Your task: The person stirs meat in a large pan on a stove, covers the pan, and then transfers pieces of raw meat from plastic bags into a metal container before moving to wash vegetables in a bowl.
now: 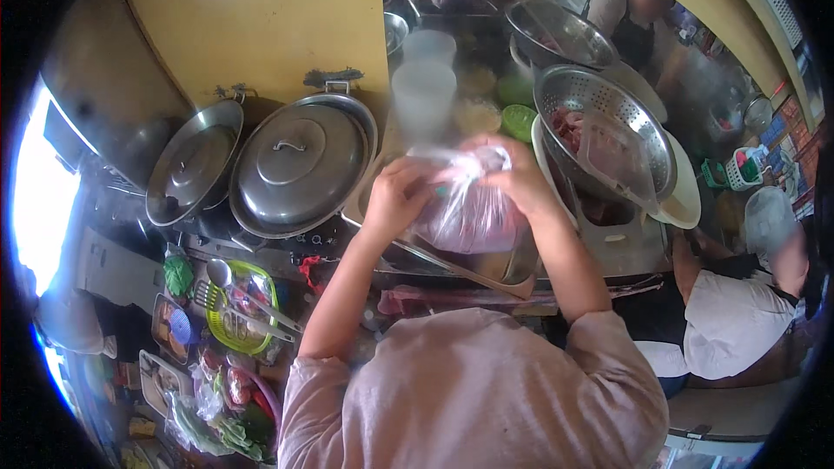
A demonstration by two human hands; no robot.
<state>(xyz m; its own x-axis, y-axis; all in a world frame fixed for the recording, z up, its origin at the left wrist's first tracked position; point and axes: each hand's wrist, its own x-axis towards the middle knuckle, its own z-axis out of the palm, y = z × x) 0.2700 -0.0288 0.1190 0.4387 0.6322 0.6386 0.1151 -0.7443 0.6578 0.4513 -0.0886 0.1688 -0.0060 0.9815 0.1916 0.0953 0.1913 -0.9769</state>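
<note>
A clear plastic bag (469, 221) with pinkish contents sits in front of me over a rectangular metal tray (508, 288). My left hand (399, 194) pinches the gathered plastic at the bag's upper left. On the other side, my right hand (518, 172) grips the bunched neck of the same bag. The contents are blurred by the plastic, so I cannot tell exactly what they are. To the right, a perforated steel colander (642, 133) holds raw meat (568, 129) and a clear plastic container (616, 159).
Lidded metal pans (306, 169) stand at left. Behind the tray are a translucent container (423, 98) and a green bowl (518, 122), backed by a mirror. A lime-green basket (228, 332) holds utensils. A co-worker (736, 319) is at right; another person (71, 322) is at far left.
</note>
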